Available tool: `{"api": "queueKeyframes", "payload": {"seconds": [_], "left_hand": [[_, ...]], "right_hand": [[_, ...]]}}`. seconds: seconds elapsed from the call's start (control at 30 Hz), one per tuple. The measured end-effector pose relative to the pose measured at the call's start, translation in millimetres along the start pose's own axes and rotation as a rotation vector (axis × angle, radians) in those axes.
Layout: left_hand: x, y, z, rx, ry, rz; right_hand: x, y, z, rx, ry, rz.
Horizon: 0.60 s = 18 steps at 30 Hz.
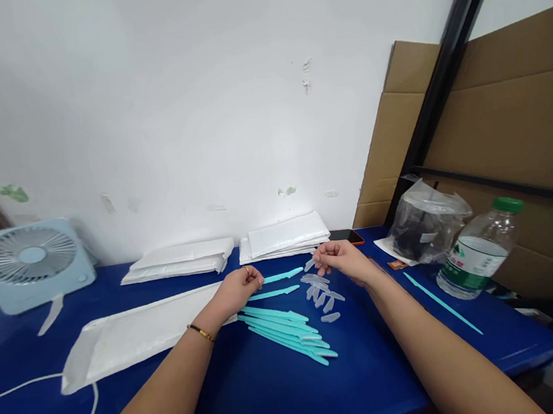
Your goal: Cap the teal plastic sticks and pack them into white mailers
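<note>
My left hand (pixel 240 288) pinches the handle of a turquoise eyebrow razor (pixel 283 275), its blade end pointing right. Between the fingertips of my right hand (pixel 342 259) is a small clear plastic cap (pixel 310 264), a short gap away from that razor's tip. A second razor (pixel 281 291) lies just below the held one. Nearer to me, several more turquoise razors (pixel 287 333) are fanned out on the blue table, some with clear caps over their ends. Loose clear caps (pixel 327 305) lie scattered below my right hand.
A long white padded envelope (pixel 121 340) lies under my left wrist. White packet stacks (pixel 177 259) (pixel 285 236) sit along the wall. A fan (pixel 34 260) stands left. Rightward are a bagged cup (pixel 422 222), a water bottle (pixel 479 256), a lone turquoise stick (pixel 442 303) and a phone (pixel 346 236).
</note>
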State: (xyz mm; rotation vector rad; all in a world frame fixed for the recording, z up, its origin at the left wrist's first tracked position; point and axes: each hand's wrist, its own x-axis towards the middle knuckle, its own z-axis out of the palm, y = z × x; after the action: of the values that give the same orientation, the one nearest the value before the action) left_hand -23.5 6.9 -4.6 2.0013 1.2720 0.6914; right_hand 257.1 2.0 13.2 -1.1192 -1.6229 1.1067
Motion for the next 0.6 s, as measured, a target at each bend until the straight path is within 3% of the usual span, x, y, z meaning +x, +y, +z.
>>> {"api": "queueKeyframes", "payload": {"seconds": [0.33, 0.6], "left_hand": [[0.2, 2.4, 1.6, -0.009, -0.004, 0.005], [-2.6, 9.8, 0.2, -0.141, 0.077, -0.041]], "right_hand": [[-1.3, -2.4, 14.3, 0.076, -0.024, 0.058], [-1.1, 1.8, 21.2, 0.145, -0.078, 0.092]]}}
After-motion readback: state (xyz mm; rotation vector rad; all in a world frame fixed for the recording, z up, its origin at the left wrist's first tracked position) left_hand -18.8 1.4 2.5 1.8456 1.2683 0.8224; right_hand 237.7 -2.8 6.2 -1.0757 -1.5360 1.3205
